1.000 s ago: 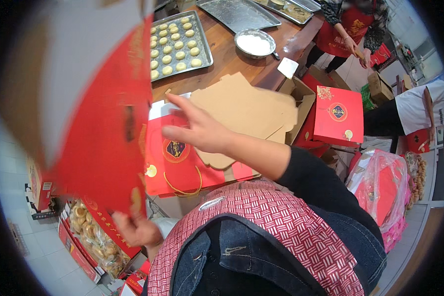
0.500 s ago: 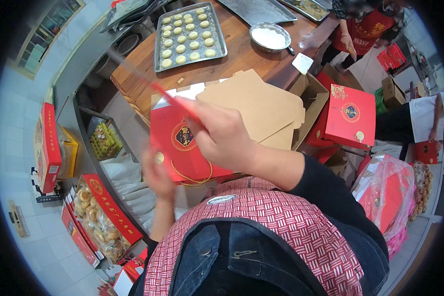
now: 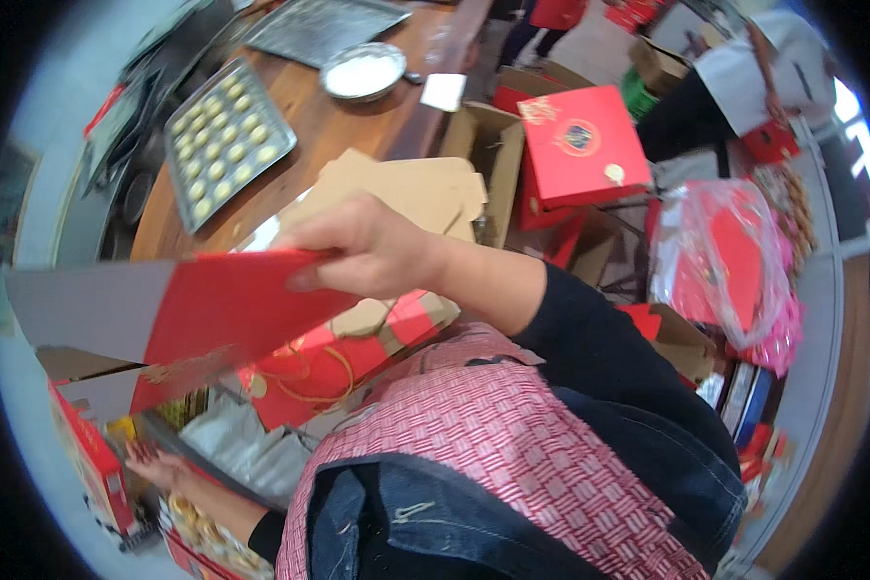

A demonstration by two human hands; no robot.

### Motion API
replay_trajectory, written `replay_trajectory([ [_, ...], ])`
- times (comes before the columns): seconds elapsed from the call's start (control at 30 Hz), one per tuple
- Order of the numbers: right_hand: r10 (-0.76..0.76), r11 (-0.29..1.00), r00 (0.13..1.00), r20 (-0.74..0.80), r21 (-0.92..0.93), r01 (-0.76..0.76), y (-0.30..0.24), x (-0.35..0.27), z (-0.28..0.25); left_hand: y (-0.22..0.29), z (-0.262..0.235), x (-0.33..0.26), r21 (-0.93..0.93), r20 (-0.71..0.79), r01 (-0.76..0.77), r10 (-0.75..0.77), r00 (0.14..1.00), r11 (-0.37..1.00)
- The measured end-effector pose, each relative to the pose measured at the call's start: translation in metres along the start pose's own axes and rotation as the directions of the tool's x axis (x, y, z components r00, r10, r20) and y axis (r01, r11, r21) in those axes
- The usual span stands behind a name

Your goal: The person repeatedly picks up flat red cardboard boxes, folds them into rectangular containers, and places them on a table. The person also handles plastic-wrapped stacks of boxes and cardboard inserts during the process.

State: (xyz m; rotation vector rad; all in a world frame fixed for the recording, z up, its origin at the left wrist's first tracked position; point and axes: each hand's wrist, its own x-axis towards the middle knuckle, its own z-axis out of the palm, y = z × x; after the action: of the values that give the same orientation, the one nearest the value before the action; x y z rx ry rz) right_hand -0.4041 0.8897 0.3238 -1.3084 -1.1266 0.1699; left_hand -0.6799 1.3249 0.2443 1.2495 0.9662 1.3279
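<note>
My right hand (image 3: 367, 246) is closed on the edge of a red and grey cardboard box blank (image 3: 232, 309), held up in front of me. Two layers of it stand apart with a gap at the far left end. Low at the left, my left hand (image 3: 155, 469) is stretched out with spread fingers and holds nothing. It is close to a red box (image 3: 97, 454) by the wall. Below the held cardboard lies a red gift bag or box (image 3: 309, 372) with a gold cord, partly covered. Beige cardboard sheets (image 3: 396, 184) lie behind my right hand.
On the wooden table (image 3: 425, 58) are a tray of round pastries (image 3: 227, 140), a bowl of white powder (image 3: 362, 72) and a metal tray (image 3: 324, 24). A red box (image 3: 585, 145) rests at the right beside an open carton (image 3: 488, 155). A person in white (image 3: 754, 72) stands farther right.
My view has swung right. The red cardboard, seen edge-on before, now shows its wide sides and has come lower. My left hand has moved away to the far left.
</note>
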Motion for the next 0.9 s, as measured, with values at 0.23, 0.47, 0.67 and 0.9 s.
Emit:
replay_trajectory([
  [0.23,0.227,0.962,0.94,-0.253,0.207,-0.177,0.061,-0.017,-0.04,-0.001,0.055,-0.065,-0.319,0.401,0.291,-0.15,0.904,0.902],
  [0.47,0.09,0.985,0.651,-0.754,-0.029,-0.17,0.069,-0.032,-0.029,-0.001,0.068,-0.119,-0.403,0.257,0.125,-0.02,0.966,0.907],
  [0.67,0.089,0.925,0.689,-0.719,-0.197,-0.325,0.057,-0.023,-0.035,0.015,0.062,-0.137,-0.394,0.307,0.085,0.044,0.951,0.915],
  [0.9,0.214,0.872,0.727,-0.653,-0.208,-0.444,0.059,-0.017,-0.037,0.01,0.056,-0.153,-0.317,0.279,0.042,0.05,0.959,0.948],
])
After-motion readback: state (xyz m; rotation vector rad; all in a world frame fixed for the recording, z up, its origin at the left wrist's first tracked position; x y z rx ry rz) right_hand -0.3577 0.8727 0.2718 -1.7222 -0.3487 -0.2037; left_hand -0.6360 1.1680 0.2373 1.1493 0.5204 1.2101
